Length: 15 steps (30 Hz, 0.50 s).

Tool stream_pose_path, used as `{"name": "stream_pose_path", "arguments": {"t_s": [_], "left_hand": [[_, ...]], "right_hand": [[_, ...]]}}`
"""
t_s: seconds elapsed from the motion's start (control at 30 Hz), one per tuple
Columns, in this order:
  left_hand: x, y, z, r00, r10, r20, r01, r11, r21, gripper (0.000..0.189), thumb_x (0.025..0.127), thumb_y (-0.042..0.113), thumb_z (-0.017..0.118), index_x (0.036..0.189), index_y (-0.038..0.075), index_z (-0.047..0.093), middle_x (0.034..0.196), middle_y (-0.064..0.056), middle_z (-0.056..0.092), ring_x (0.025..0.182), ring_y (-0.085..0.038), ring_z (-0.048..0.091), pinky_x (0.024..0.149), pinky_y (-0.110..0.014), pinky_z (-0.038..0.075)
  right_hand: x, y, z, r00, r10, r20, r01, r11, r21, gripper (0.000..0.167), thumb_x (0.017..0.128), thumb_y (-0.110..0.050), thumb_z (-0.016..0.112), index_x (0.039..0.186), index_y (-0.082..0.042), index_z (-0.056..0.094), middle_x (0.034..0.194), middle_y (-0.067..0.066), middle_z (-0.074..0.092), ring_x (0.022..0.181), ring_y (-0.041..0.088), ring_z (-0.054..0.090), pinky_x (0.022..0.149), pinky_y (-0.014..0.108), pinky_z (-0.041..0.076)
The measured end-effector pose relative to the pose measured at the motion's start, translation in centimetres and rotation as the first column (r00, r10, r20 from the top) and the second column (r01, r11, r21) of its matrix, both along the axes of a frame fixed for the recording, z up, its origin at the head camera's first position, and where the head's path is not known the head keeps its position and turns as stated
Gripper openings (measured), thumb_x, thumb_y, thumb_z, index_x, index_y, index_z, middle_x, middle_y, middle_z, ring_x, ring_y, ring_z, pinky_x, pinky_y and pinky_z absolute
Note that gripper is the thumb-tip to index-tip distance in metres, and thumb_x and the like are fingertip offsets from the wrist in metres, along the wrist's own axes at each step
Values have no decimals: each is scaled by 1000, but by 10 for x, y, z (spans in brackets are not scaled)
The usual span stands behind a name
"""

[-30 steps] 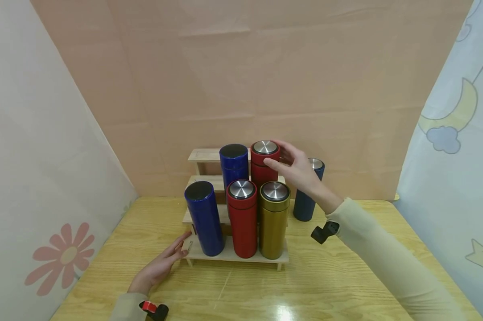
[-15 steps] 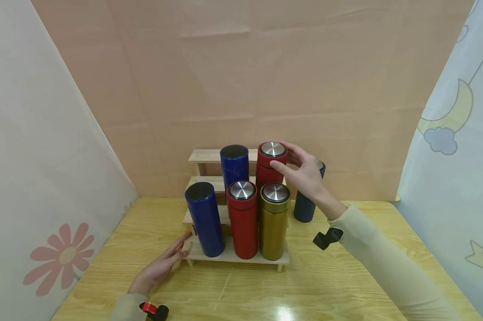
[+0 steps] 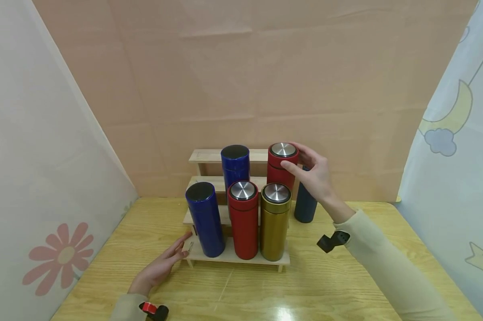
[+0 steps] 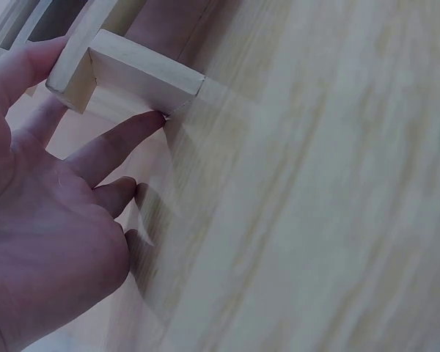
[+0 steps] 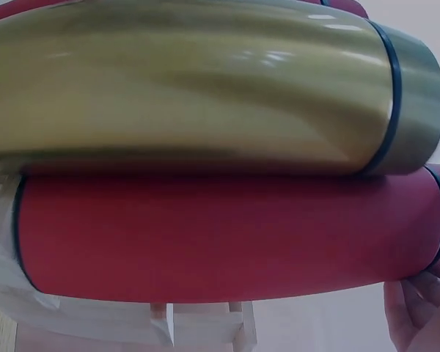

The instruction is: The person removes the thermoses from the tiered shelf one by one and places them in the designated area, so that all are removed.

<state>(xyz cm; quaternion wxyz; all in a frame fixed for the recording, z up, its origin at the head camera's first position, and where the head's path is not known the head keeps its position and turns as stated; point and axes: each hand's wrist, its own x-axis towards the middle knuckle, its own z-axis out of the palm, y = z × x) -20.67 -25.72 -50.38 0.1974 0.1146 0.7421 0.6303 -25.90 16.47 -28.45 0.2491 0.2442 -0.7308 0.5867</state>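
My right hand (image 3: 315, 176) grips a red thermos (image 3: 281, 171) near its steel-topped lid, thumb in front and fingers behind. In the right wrist view this red thermos (image 5: 227, 235) lies beside a gold one, its base close to the wooden stand; whether it touches a step, I cannot tell. On the stepped wooden stand (image 3: 229, 256), the lowest step bears a blue thermos (image 3: 207, 227), another red thermos (image 3: 244, 227) and a gold thermos (image 3: 274, 229). Behind them stands a second blue thermos (image 3: 235, 167). My left hand (image 3: 161, 267) touches the lowest step's left end with mostly straight fingers.
A dark blue thermos (image 3: 305, 205) stands on the wooden table (image 3: 337, 276) to the right of the stand, partly hidden by my right hand. The stand's top step (image 3: 205, 155) runs behind the thermoses. A pinkish backdrop (image 3: 257, 80) hangs behind the table.
My right hand has moved the rear red thermos to the right, away from the rear blue one and behind the gold one. My left hand has stayed in place.
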Motion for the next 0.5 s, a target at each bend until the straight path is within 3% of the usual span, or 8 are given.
{"name": "stream_pose_path", "arguments": {"t_s": [0.17, 0.5], "left_hand": [[0, -1, -1, 1000, -9, -5, 9, 1000, 1, 61, 105, 18, 42, 157, 19, 10, 159, -15, -11, 141, -39, -19, 98, -75, -9], [-1, -3, -4, 1000, -13, -8, 13, 1000, 15, 62, 104, 19, 44, 157, 18, 11, 159, -15, -12, 140, -40, -20, 98, -74, -10]], "right_hand": [[4, 7, 0, 1000, -16, 11, 16, 1000, -11, 46, 85, -4, 72, 130, -2, 60, 107, 5, 68, 93, 14, 62, 82, 24, 47], [18, 22, 0, 997, -76, -22, 77, 997, 9, 46, 84, -2, 72, 129, 0, 60, 105, 0, 69, 93, 14, 62, 84, 22, 47]]}}
